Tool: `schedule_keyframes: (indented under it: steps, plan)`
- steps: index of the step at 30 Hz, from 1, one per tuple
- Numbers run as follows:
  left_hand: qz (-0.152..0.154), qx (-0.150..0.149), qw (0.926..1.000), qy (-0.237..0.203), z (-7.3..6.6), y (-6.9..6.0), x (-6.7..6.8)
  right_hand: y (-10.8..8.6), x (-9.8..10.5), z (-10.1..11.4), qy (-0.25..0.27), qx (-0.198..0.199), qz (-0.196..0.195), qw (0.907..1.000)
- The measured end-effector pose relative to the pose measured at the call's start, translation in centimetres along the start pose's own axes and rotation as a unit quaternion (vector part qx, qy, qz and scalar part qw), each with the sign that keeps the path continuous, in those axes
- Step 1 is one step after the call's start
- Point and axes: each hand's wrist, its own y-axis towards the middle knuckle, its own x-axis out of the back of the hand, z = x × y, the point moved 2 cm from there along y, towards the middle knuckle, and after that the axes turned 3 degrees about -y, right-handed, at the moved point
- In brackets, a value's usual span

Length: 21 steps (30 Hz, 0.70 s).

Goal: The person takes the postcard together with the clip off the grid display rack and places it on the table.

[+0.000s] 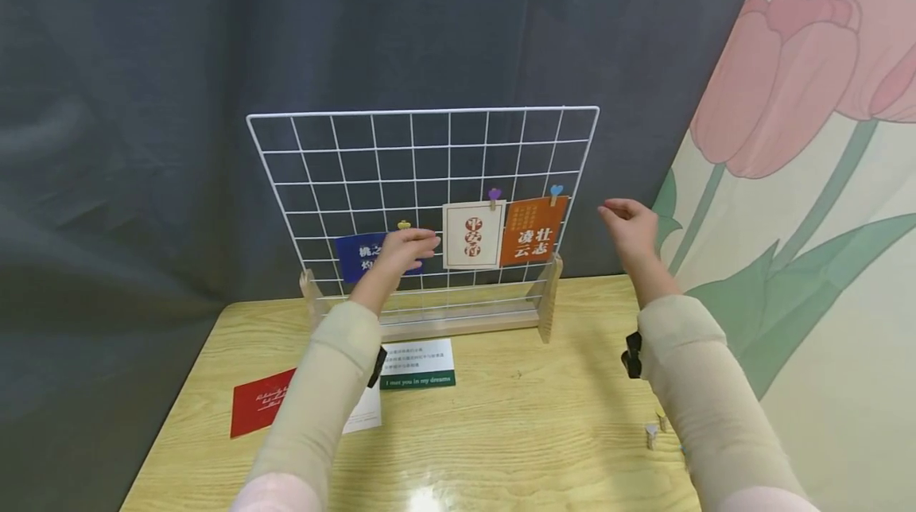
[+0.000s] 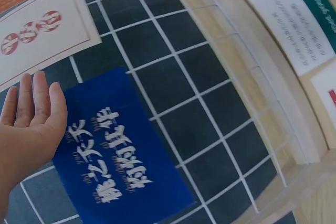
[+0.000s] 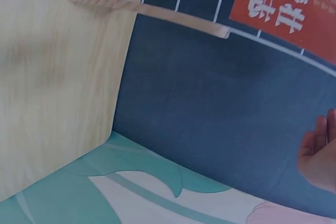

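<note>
A white wire grid (image 1: pixel 431 150) in a wooden base (image 1: pixel 458 327) carries three clipped cards. The blue card (image 2: pixel 126 156) hangs at the left under a yellow clip (image 1: pixel 404 224). Beside it, a cream card (image 1: pixel 458 246) hangs by a purple heart clip (image 1: pixel 494 194). At the right, a blue heart clip (image 1: pixel 556 191) holds an orange card (image 1: pixel 535 230). My left hand (image 1: pixel 402 252) is in front of the blue card, fingers extended and holding nothing; whether it touches the card I cannot tell. My right hand (image 1: pixel 631 227), fingers loosely bent and without an object, hovers right of the grid.
On the wooden table lie a red card (image 1: pixel 258 405), a white-and-green card (image 1: pixel 422 365) and a white card (image 1: pixel 366 410) partly covered by the left sleeve. Small clips (image 1: pixel 651 436) lie by the right forearm. A dark curtain (image 1: pixel 429 19) hangs behind the grid.
</note>
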Motion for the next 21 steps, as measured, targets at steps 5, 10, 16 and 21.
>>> schedule_keyframes:
  steps: [5,10,16,21]
  plan:
    - [-0.011,0.0,0.9996,-0.027,-1.1,0.4,-0.5,0.1,-0.7,1.3,0.017,0.009,-0.004,0.9998]
    - [-0.02,0.005,0.9978,-0.063,-1.5,0.6,-1.1,0.1,-1.5,2.3,0.039,0.023,0.001,0.999]
    - [-0.01,-0.004,0.997,-0.077,-1.5,0.9,-2.1,0.2,-2.5,2.9,0.058,0.032,-0.002,0.9978]
    - [0.009,-0.02,0.9963,-0.083,-1.4,1.1,-3.4,0.0,-3.2,3.0,0.029,0.048,0.019,0.9983]
